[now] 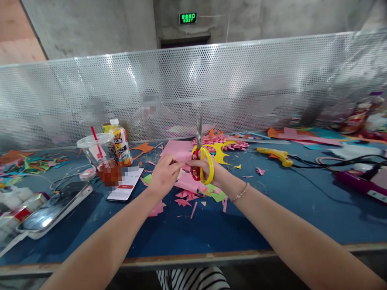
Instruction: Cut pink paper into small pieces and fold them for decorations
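My right hand (219,174), with a bracelet at the wrist, has scissors (207,165) hooked on its fingers. Their handles are yellow and red, and the metal blades point up and away from me. The fingers of my left hand (164,176) are pinched together on a piece of pink paper (183,156), and the fingertips of both hands meet at it. Exactly how the paper is folded is too small to tell. Behind the hands lies a pink sheet (171,147). Below them are pink cut-outs (183,202) and green scraps (219,196).
At left stand a plastic cup (103,161) with a straw and a bottle (121,145), near two phones (58,209) (125,186). Yellow paper (220,154) and a pink pile (209,139) lie behind. A yellow glue gun (275,155) and a purple power strip (369,189) are right. A perforated metal panel (258,88) closes the back.
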A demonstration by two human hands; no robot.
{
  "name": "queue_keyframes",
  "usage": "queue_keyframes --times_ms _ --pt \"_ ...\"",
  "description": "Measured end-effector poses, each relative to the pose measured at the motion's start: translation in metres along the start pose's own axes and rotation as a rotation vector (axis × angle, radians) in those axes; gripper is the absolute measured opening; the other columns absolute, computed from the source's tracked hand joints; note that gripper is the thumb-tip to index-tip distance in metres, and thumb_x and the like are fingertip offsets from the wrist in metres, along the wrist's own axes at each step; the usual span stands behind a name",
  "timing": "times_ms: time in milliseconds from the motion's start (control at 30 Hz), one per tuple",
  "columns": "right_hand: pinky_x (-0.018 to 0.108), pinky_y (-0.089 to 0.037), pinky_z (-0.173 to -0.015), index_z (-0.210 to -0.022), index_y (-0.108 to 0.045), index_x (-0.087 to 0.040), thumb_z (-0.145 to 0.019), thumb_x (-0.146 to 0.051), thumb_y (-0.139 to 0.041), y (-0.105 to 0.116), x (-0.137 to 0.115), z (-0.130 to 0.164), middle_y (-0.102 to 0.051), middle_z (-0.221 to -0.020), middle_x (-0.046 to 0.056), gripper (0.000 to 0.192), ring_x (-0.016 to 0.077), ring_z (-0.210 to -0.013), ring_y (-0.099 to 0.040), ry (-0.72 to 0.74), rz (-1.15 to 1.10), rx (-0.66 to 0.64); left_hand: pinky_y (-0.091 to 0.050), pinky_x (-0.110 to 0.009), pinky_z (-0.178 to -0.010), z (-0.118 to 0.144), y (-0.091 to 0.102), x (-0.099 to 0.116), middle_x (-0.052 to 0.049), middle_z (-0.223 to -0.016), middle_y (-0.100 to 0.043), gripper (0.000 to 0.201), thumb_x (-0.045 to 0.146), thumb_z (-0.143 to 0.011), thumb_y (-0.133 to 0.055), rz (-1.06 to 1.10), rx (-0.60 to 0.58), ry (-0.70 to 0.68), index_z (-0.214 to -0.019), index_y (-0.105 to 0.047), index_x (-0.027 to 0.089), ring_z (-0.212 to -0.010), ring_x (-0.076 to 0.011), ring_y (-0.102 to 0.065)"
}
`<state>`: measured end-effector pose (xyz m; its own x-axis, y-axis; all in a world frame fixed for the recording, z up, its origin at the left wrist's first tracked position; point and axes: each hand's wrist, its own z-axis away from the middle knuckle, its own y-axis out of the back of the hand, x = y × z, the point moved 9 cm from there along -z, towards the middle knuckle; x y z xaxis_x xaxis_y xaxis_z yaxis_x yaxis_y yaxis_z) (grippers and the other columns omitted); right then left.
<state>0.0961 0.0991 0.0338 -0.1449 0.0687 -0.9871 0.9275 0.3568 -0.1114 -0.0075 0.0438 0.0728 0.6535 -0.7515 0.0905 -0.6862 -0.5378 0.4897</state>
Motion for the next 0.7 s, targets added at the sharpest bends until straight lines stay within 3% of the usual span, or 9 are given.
queue_keyframes --times_ms 67,133,200,267,367,467,567,700 --pt "0.020 -0.032 -0.033 -0.058 -0.041 -0.019 -0.057 -0.024 -0.066 0.007 -0.004 -0.002 -0.046 -0.039 -0.005 0.026 0.0087 -0.034 -0.044 0.064 0.020 0.059 -0.041 -0.033 -0.079 0.001 -0.006 0.006 -0.003 -0.086 -0.054 0.027 0.013 -0.075 -0.051 0.003 -0.073 -0.012 -0.096 -0.063 0.024 -0.084 -0.0162 -0.049" --pt "0.021 -0.033 -0.033 -0.060 -0.039 -0.021 -0.058 -0.020 -0.061 0.015 -0.009 -0.003 -0.042 -0.038 -0.007 0.022 0.0090 -0.033 -0.043 0.105 0.063 0.112 -0.038 -0.039 -0.088 0.001 -0.006 0.003 -0.005 -0.099 -0.051 0.039 0.015 -0.069 -0.057 0.074 -0.074 0.060 -0.107 -0.057 0.023 -0.097 -0.0199 -0.047" --pt "0.021 -0.030 -0.032 -0.062 -0.038 -0.021 -0.057 -0.017 -0.058 0.019 -0.012 -0.004 -0.039 -0.037 -0.009 0.020 0.0089 -0.031 -0.040 0.123 0.138 0.113 -0.037 -0.040 -0.091 0.002 -0.002 -0.011 -0.008 -0.111 -0.045 0.049 0.018 -0.066 -0.060 0.217 0.001 0.225 -0.114 -0.050 0.023 -0.106 -0.0220 -0.043" --pt "0.020 -0.026 -0.032 -0.063 -0.039 -0.021 -0.057 -0.016 -0.056 0.017 -0.013 -0.005 -0.039 -0.039 -0.009 0.019 0.0083 -0.032 -0.039 0.120 0.229 0.049 -0.041 -0.037 -0.086 0.007 -0.004 -0.031 -0.010 -0.116 -0.043 0.053 0.022 -0.068 -0.060 0.428 0.083 0.432 -0.118 -0.044 0.023 -0.104 -0.0200 -0.047" --pt "0.020 -0.026 -0.037 -0.066 -0.043 -0.019 -0.059 -0.017 -0.057 0.010 -0.012 -0.006 -0.042 -0.046 -0.008 0.015 0.0061 -0.037 -0.038 0.175 0.370 -0.063 -0.044 -0.030 -0.074 0.016 -0.023 -0.054 -0.007 -0.100 -0.055 0.055 0.027 -0.067 -0.064 0.743 0.089 0.678 -0.117 -0.044 0.020 -0.082 -0.0136 -0.055" --pt "0.020 -0.030 -0.045 -0.066 -0.047 -0.017 -0.057 -0.020 -0.062 0.012 -0.013 -0.012 -0.045 -0.054 -0.007 0.019 0.0058 -0.046 -0.039 0.293 0.488 -0.048 -0.042 -0.025 -0.063 0.023 -0.039 -0.062 -0.002 -0.078 -0.058 0.041 0.029 -0.063 -0.067 0.830 -0.005 0.797 -0.100 -0.057 0.015 -0.067 -0.0110 -0.053" --pt "0.022 -0.033 -0.049 -0.065 -0.046 -0.017 -0.056 -0.027 -0.066 0.022 -0.014 -0.020 -0.045 -0.057 -0.006 0.024 0.0078 -0.051 -0.042 0.377 0.461 0.046 -0.038 -0.023 -0.056 0.026 -0.036 -0.067 -0.001 -0.070 -0.057 0.024 0.029 -0.062 -0.067 0.795 0.025 0.837 -0.081 -0.062 0.014 -0.060 -0.0094 -0.049" --pt "0.022 -0.034 -0.046 -0.067 -0.044 -0.019 -0.057 -0.032 -0.068 0.038 -0.010 -0.025 -0.046 -0.057 -0.005 0.029 0.0082 -0.049 -0.041 0.369 0.297 0.164 -0.037 -0.021 -0.054 0.023 -0.028 -0.064 0.000 -0.066 -0.056 0.016 0.026 -0.062 -0.065 0.798 0.074 0.807 -0.073 -0.062 0.015 -0.058 -0.0084 -0.048"
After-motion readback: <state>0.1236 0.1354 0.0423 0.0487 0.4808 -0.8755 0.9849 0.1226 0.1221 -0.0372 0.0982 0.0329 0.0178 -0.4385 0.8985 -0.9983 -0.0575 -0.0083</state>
